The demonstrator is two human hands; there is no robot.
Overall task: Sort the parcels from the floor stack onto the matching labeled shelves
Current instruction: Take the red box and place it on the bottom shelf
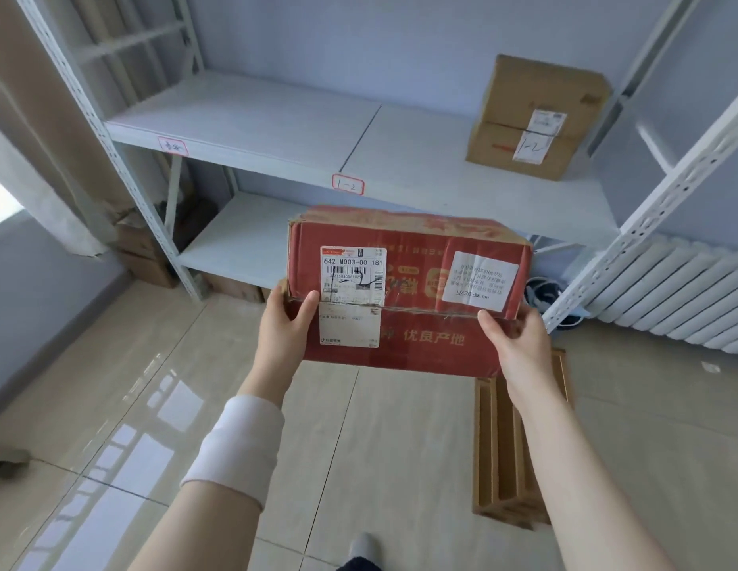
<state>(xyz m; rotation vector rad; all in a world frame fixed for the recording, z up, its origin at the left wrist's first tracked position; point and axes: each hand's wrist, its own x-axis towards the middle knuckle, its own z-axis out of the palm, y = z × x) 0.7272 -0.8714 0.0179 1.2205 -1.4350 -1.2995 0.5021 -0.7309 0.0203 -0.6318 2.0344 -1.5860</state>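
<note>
Holding red parcel [421, 257], brown box [520, 92] on shelf [276, 117], radiator [680, 290] right

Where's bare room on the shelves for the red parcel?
Upper shelf: bare from the left upright to the brown box, including behind the 1-2 tag. Crowded only at the right rear. Lower shelf: left part bare, rest hidden by the red parcel.

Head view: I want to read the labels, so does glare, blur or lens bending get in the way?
Head view: window glare lies on the floor tiles; the shelf posts bow from the wide lens; the 1-2 tag and the red box label's big digits read clearly, its fine print and the left tag are blurred.
</note>
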